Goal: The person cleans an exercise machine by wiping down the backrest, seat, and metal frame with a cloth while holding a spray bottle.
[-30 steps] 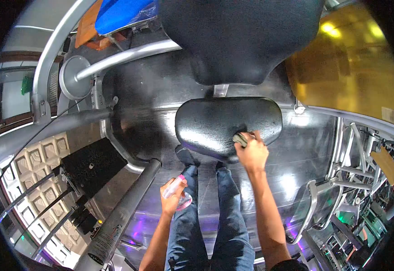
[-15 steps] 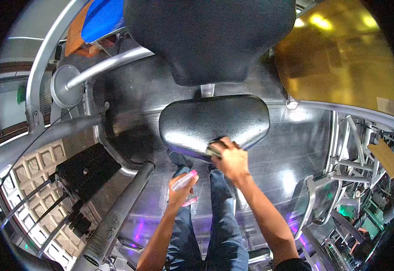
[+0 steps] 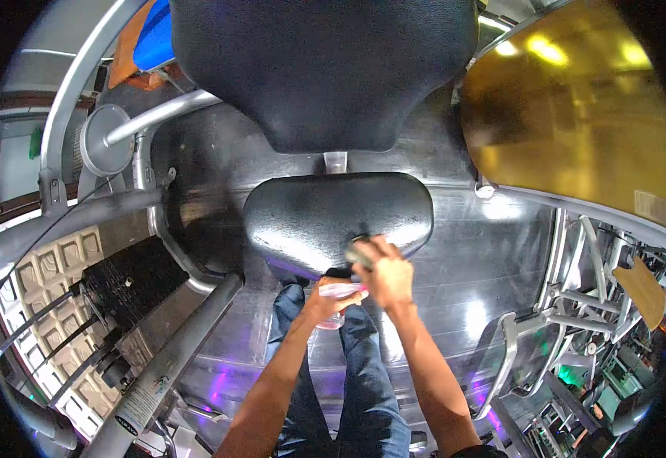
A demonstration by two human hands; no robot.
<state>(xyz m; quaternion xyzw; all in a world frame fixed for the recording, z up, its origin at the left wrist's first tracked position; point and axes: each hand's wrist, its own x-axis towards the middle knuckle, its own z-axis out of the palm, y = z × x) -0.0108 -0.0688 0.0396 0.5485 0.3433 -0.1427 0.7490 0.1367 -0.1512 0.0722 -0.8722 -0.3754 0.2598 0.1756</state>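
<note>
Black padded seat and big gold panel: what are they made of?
Black padded seat: probably vinyl or leather, semi-gloss; fine grain, broad white highlights. Big gold panel: smooth, glossy, bright reflections; tinted plastic, glass or metal, can't tell.

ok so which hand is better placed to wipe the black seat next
Right, most likely: the right hand grips a small cloth or pad at the near edge of the black seat, while the left hand is occupied with a clear bottle.
</note>
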